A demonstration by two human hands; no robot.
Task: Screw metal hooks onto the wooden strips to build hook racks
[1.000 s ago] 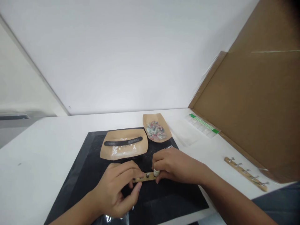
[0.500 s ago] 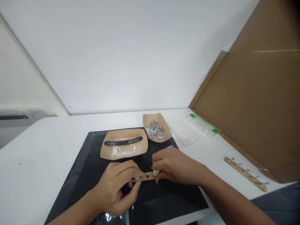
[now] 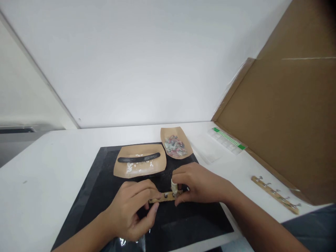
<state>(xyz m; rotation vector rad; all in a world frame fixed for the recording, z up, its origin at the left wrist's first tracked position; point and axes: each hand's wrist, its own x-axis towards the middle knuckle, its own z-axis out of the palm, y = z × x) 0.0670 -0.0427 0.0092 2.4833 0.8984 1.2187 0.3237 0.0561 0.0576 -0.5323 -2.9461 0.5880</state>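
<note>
Over a black mat (image 3: 181,224), my left hand (image 3: 138,206) pinches the left end of a small wooden strip (image 3: 169,196) that has metal pieces set along it. My right hand (image 3: 193,183) is closed on a small whitish bottle-like piece (image 3: 174,186), which stands nearly upright over the strip's right part. The tip of that piece meets or nearly meets a metal piece; which of the two I cannot tell. Fingers cover the strip's left end.
Behind the strip lies a cardboard tray (image 3: 119,169) with a black curved file (image 3: 139,158) and white bits. Another tray (image 3: 166,132) holds small wrapped items. At right are a green-edged clear case (image 3: 227,140), a wooden strip with metal pins (image 3: 275,194) and a large cardboard panel (image 3: 288,122).
My right hand has risen slightly and shifted, and more of the whitish piece and the strip's right end now show. The left hand has barely moved.
</note>
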